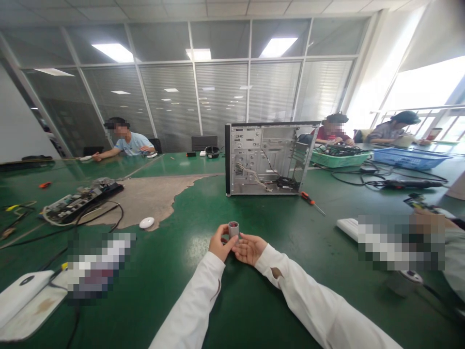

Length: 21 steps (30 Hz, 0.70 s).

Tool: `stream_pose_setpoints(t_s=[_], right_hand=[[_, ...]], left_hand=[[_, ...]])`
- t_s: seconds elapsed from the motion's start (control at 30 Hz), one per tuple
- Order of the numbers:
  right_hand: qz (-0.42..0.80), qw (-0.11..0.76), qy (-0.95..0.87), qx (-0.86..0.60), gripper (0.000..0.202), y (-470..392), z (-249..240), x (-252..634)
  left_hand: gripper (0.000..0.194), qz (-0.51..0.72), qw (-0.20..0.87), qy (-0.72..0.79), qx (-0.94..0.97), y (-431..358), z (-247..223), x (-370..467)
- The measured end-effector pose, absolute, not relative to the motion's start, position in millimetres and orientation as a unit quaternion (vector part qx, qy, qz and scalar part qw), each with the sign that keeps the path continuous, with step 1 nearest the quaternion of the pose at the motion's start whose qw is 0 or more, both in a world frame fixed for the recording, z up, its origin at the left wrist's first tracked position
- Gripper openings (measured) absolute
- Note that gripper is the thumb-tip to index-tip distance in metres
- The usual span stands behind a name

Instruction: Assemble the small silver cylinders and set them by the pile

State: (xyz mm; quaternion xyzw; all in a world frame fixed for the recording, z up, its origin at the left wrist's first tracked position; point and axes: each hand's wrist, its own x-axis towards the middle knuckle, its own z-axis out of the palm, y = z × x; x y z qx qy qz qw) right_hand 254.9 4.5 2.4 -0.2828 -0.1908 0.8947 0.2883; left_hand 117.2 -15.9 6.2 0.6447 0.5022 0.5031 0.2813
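Between the thumb and fingers of my left hand is a small grey cylinder, upright, with something reddish visible in its top end. What that reddish part is, I cannot make out. My right hand lies palm up just right of the cylinder, its fingers loosely curled and apart, the fingertips close to the left thumb. Whether they touch the cylinder is unclear. Beyond my hands stands an open computer case, its bare metal inside facing me, with cables and a fan at the bottom.
An orange-handled screwdriver lies beside the case. A green basket and a blue basket stand at the back right. A white round object and a circuit assembly are on the left. Co-workers sit around the green table.
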Motion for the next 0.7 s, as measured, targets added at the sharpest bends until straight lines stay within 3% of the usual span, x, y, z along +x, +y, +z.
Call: stream_pose_setpoints(t_s=[0.23,0.47,0.7], right_hand=[[0.883,0.333,-0.165,-0.287,0.009,7,0,254],[0.827,0.423,-0.238,-0.282,0.023,6,-3,254],[0.790,0.452,-0.312,-0.274,0.035,6,-4,252]], left_hand=[[0.042,0.536,0.239,0.535,0.607,-9,-4,114],[0.033,0.521,0.213,0.571,0.598,0,-12,111],[0.029,0.495,0.178,0.612,0.590,-4,-9,108]])
